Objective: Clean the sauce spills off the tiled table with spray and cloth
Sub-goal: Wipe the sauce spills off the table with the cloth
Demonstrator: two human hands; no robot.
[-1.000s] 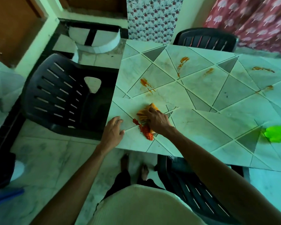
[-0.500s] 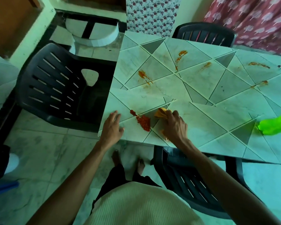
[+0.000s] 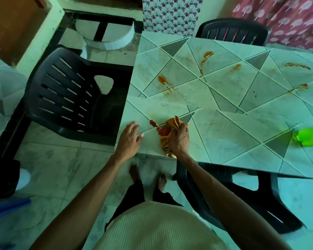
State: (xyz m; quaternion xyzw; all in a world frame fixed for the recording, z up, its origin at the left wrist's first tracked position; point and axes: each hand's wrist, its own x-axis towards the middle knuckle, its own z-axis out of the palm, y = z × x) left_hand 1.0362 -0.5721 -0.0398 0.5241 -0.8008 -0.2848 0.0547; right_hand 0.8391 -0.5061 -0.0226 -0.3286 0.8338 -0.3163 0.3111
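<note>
My right hand [image 3: 179,139] grips a bunched orange cloth [image 3: 173,122] and presses it on the tiled table [image 3: 224,134] near the front left corner. A thick red sauce blob [image 3: 162,130] lies just left of the cloth, touching it. My left hand [image 3: 129,139] rests flat on the table's corner edge, fingers spread. Further sauce smears mark the tiles: one at the left [image 3: 164,82], one at the middle back [image 3: 205,59], others toward the right [image 3: 296,65]. A bright green spray bottle [image 3: 310,135] lies on the table at the right edge.
A black plastic chair [image 3: 70,98] stands left of the table, another [image 3: 233,34] behind it, and a third [image 3: 242,195] is tucked under the front edge beside my legs. My bare feet [image 3: 146,175] stand on the marble floor.
My right hand swept the cloth right and toward the table's edge, then back left against the red sauce blob. The left hand stayed on the corner.
</note>
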